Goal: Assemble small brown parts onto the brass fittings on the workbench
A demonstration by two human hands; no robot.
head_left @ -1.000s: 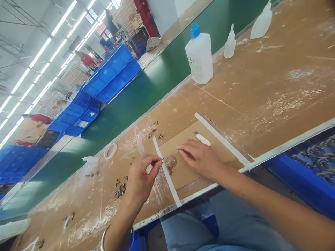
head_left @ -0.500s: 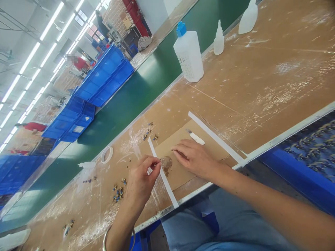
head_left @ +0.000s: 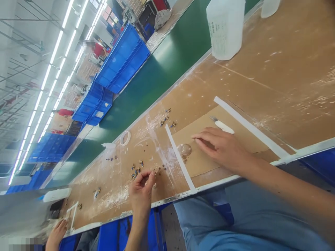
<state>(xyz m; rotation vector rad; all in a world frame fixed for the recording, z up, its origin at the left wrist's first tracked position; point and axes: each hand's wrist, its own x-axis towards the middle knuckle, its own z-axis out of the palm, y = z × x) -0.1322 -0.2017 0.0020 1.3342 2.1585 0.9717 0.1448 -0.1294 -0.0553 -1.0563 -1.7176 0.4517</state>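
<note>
My left hand (head_left: 141, 189) hovers over the bench near its front edge, thumb and fingers pinched on something tiny that I cannot make out. Just beyond it lie several small blue and gold parts (head_left: 136, 169). My right hand (head_left: 222, 148) rests flat on a cardboard sheet (head_left: 206, 139), fingers stretched toward a small clear dish (head_left: 184, 149). A white-handled knife (head_left: 222, 124) lies just past the right hand's fingers. White strips (head_left: 180, 160) border the cardboard.
A large white bottle (head_left: 225, 26) stands at the back. A tape roll (head_left: 125, 138) lies near the green conveyor belt (head_left: 146, 90). Blue crates (head_left: 123, 59) sit beyond the belt. More small parts (head_left: 167, 120) lie further back. Another person's hand (head_left: 56, 234) shows bottom left.
My left hand has pulled back from the clear dish to the left and nearer the bench's front edge. The right hand stays on the cardboard. The camera has tilted down and left.
</note>
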